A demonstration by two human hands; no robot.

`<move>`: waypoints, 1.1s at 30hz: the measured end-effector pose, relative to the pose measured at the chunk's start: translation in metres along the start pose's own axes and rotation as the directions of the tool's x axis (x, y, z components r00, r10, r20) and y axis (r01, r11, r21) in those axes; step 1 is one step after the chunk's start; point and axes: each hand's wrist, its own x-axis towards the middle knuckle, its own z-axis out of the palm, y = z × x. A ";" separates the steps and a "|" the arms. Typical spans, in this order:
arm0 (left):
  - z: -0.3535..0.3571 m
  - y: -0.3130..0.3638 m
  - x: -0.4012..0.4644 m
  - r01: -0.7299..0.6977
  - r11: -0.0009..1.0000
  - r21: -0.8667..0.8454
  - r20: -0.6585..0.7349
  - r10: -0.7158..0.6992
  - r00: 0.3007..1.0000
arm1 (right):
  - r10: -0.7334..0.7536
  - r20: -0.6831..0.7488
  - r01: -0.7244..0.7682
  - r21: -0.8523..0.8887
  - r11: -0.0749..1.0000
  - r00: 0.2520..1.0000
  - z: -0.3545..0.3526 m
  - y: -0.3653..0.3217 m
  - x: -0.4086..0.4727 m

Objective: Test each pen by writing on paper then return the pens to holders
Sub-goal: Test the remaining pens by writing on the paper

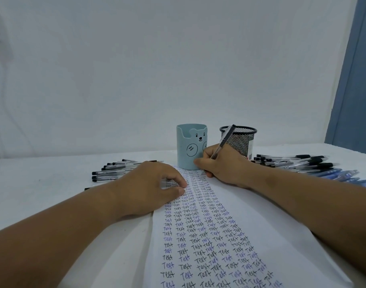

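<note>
On white table point(43, 194), dead centre, sheet of paper point(271, 221) running from near edge toward the holders, covered in columns of handwritten "Test" in black and blue ink, right strip of sheet still blank. Right hand point(223, 165) at far end of paper, fingers and thumb pinching a clear-barrel pen point(223, 142) low on the barrel, pen tilted up and back toward the right, dark cap end high, tip down at the top of the sheet; actual tip contact hidden by fingers. Left hand point(151, 183) resting on left edge of paper, fingers curled down with tips pressing the sheet, thumb beside them, holding nothing.

Just behind the hands: light blue bear-face holder point(190, 146), upright, at far end of paper; black mesh holder point(240, 140) just right of it, partly behind right hand and pen. Contents of either holder can't be seen.

Loose pens lie flat on table both sides: black-capped clear pens point(113, 171) in a row left of the blue holder; a bigger heap of black-grip pens point(292, 162) to the right, with blue pens point(342, 175) at its near right end.

Table surface white, looks like cloth or paper cover. Plain pale wall point(178, 59) behind, blue-grey door or panel point(356, 80) at far right edge.
</note>
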 end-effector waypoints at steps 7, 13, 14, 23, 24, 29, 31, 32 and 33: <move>-0.001 0.002 0.000 0.012 1.000 -0.004 0.008 -0.012 1.000 | -0.002 -0.005 0.002 -0.011 1.000 1.000 -0.002 0.001 0.001; -0.001 0.002 -0.001 0.025 1.000 0.000 0.007 -0.025 1.000 | 0.002 0.008 -0.002 -0.023 1.000 1.000 -0.002 0.001 0.002; -0.001 0.002 -0.001 0.024 1.000 -0.001 0.006 -0.024 1.000 | 0.002 0.002 -0.002 -0.025 1.000 1.000 -0.001 0.001 0.002; -0.001 0.003 -0.001 0.025 1.000 0.010 0.004 -0.025 1.000 | 0.015 -0.013 -0.015 0.002 1.000 1.000 -0.001 0.000 0.001; -0.001 0.002 -0.001 0.026 1.000 0.010 0.005 -0.026 1.000 | 0.008 -0.017 -0.007 0.005 1.000 1.000 0.000 -0.001 0.000; -0.001 0.002 -0.001 0.022 1.000 0.005 0.013 -0.022 1.000 | -0.039 -0.038 0.037 -0.052 0.998 0.999 0.001 0.001 0.002; -0.001 0.002 -0.001 0.016 1.000 0.009 0.015 -0.017 1.000 | -0.041 -0.054 0.039 -0.039 0.998 0.998 0.002 0.001 0.001; -0.001 0.003 -0.002 0.014 1.000 0.009 0.016 -0.014 1.000 | -0.036 -0.079 0.034 -0.018 0.999 0.996 0.003 0.001 0.000; -0.001 0.003 -0.002 0.011 1.000 0.007 0.016 -0.011 1.000 | -0.029 -0.123 0.031 0.019 0.999 0.992 0.003 0.000 -0.001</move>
